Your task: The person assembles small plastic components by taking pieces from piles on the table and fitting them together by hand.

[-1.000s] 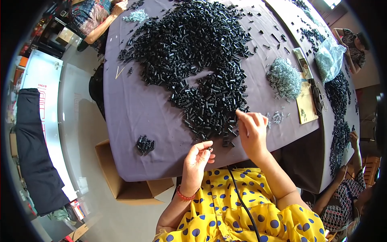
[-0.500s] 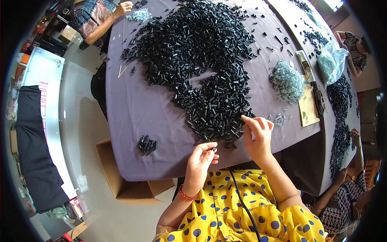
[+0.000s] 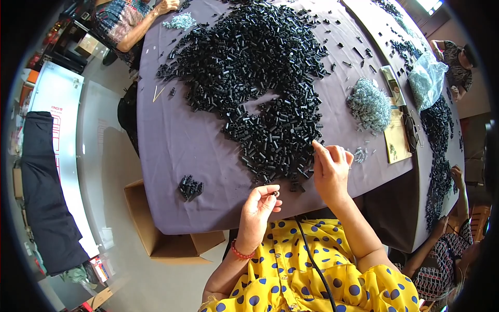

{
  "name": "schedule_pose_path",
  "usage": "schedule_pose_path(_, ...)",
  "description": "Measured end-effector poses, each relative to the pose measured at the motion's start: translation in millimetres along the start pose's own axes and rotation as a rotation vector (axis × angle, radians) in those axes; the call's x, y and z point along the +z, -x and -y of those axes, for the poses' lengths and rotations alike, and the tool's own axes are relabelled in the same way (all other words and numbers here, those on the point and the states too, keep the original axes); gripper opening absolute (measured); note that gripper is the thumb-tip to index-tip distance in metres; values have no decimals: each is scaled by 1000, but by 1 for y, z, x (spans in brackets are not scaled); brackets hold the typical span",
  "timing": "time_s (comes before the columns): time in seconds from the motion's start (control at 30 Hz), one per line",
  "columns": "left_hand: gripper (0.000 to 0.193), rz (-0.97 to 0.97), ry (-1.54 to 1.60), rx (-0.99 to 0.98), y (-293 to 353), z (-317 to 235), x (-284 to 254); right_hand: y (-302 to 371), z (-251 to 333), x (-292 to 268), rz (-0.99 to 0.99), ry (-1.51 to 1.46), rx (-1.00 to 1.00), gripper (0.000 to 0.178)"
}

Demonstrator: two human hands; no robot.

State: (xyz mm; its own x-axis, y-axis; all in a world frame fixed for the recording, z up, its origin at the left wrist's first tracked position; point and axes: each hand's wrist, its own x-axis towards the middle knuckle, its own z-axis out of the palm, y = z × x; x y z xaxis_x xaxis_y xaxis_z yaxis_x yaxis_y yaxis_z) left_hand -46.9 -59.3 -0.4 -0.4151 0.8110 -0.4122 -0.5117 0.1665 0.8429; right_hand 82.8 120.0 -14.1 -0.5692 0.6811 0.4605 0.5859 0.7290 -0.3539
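My left hand [image 3: 258,205] is near the front edge of the table, its thumb and forefinger pinching a small black tubular piece [image 3: 275,193]. A lighter, coppery spot shows at the end of that piece. My right hand [image 3: 332,170] reaches to the right edge of a large heap of black tubular pieces [image 3: 275,125]. Its forefinger points into the heap and the other fingers are curled in; whatever its fingertips hold is hidden. A small cluster of black pieces [image 3: 191,187] lies to the left of my hands.
Right of the heap lie a mound of small silvery parts [image 3: 369,106], a few loose ones [image 3: 360,154] and a yellow pad [image 3: 397,136] beside dark glasses [image 3: 411,131]. An open cardboard box [image 3: 171,247] stands below the table. Other people's hands [image 3: 167,6] work around the edges.
My right hand has moved slightly away from me along the heap's edge, its fingers drawn closer together. The left hand keeps its pinch almost in place.
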Motion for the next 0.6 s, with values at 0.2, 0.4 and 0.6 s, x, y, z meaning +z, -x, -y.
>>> schedule_pose_path(0.2,24,14,-9,0,-1,-2,4,10,9,-7,169,3,-83,50)
schedule_pose_path(0.4,23,5,-32,1,-1,-3,2,13,5,-11,62,-197,-5,39)
schedule_pose_path(0.6,23,7,-11,-7,-1,-1,3,0,-10,-3,-15,-204,155,22)
